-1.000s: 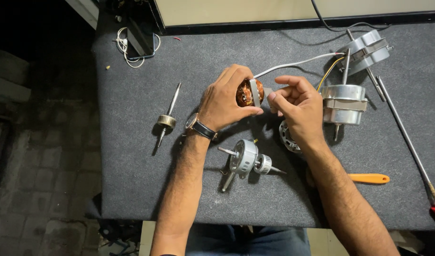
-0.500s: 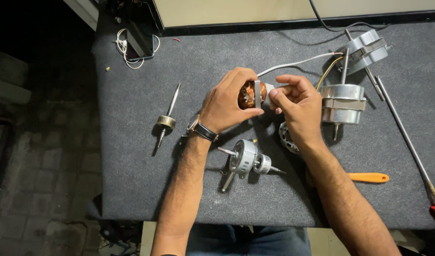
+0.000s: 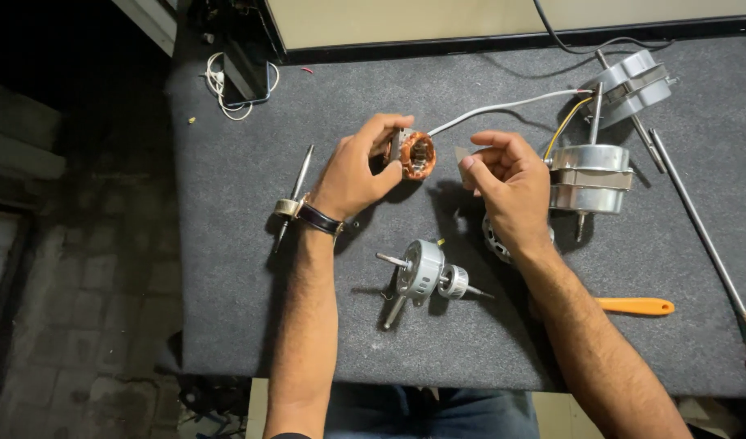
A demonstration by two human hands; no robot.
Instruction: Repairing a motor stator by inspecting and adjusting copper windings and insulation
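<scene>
- Left hand (image 3: 358, 167) — closed on a small stator with copper windings (image 3: 416, 155), held above the grey tabletop (image 3: 227, 268), bore turned toward the right hand.
- Right hand (image 3: 507, 183) — fingers curled, pinching a small pale piece (image 3: 464, 162) just beside the stator; what it was could not be told.
- White cable (image 3: 503, 106) — ran from the stator toward the far motors.
- Handling, as judged — grip best kept on the steel core, off the fragile windings; cable left slack.
- Nearby — rotor on shaft (image 3: 426, 272) between the forearms; silver motor housing (image 3: 591, 179) right of the right hand; orange-handled tool (image 3: 637, 306) near the front edge.
</scene>
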